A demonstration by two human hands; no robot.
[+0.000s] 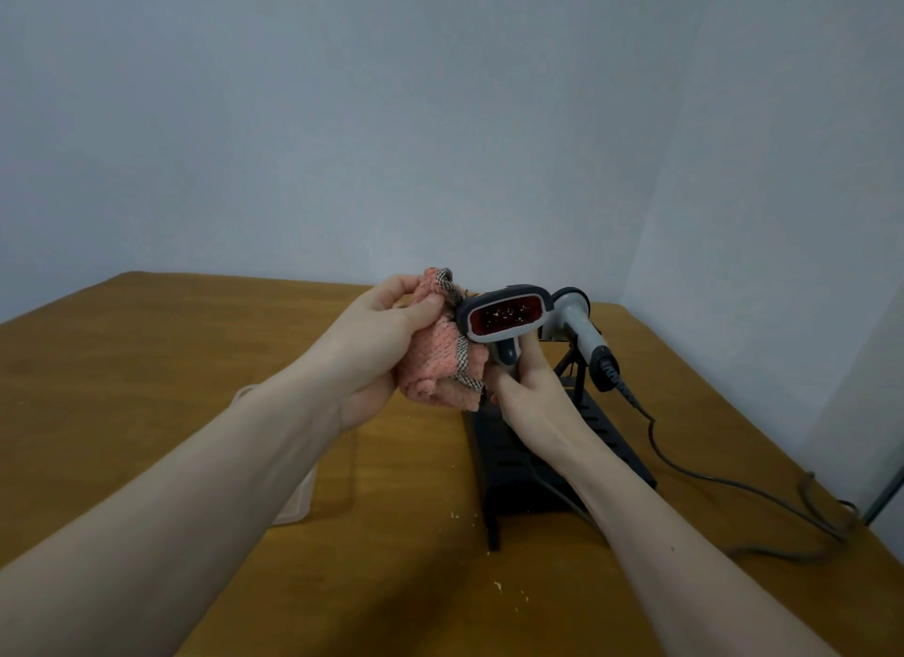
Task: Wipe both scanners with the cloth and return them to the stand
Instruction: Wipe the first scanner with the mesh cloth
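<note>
Scanner (504, 316) upright in right hand (526, 387) grip; left hand (376, 348) clutches cloth (440, 358) beside it.

A bare, plain room is showing here, possibly a small office or back room, though the kind of place cannot be told for sure. A brown wooden table (146, 363) is filling the near ground, pushed into a corner of blank pale grey-blue walls (440, 118). Two corded handheld barcode scanners (504, 316) and a black stand (513, 465) are hinting at shop or office work.
</note>
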